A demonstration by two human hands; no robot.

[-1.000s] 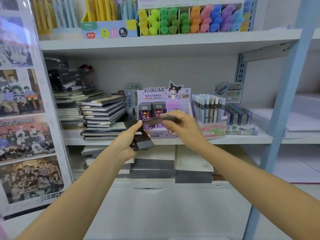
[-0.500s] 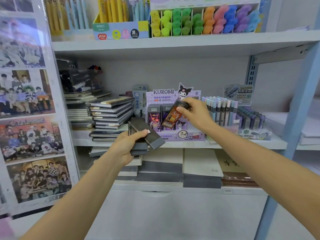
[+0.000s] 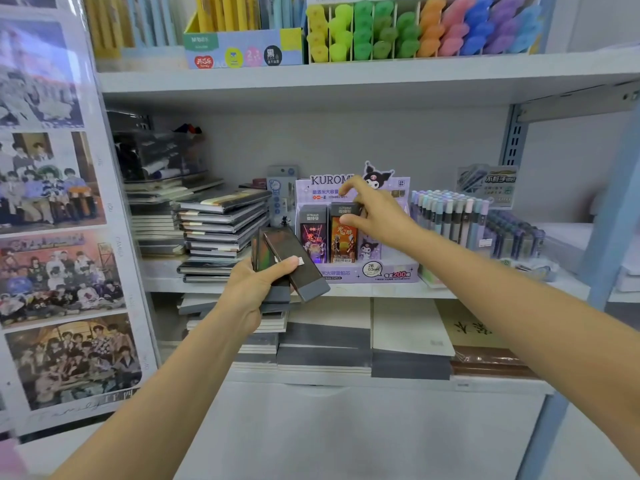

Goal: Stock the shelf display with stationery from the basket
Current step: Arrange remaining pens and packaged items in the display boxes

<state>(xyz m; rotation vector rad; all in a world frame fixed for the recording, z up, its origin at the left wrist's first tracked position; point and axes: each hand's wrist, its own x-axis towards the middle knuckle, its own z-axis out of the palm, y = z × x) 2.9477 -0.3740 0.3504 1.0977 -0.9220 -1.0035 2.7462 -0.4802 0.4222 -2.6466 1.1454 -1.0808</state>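
Shop shelving fills your view, and on the middle shelf (image 3: 485,289) stands the purple display box (image 3: 367,271) you are stocking. An orange pack (image 3: 343,239) sits upright in its middle slot, just beside a purple pack (image 3: 312,237) at its 9 o'clock. Your right hand (image 3: 381,216) is at the orange pack's top, at 2 o'clock of it, thumb against the edge and forefinger lifted; whether it grips the pack or only touches it cannot be told. Your left hand (image 3: 249,292), at 7 o'clock of the box, grips a fan of dark packs (image 3: 298,271) under the thumb. Stacked notebooks (image 3: 221,223) lie at the box's 9 o'clock, pastel pens (image 3: 450,216) at 3 o'clock, highlighters (image 3: 415,29) at 12 o'clock on the shelf above. The basket is out of view. You appear to be seating one pack; next, free the right hand, draw another from the fan, and slot it upright in the space at the orange pack's 3 o'clock
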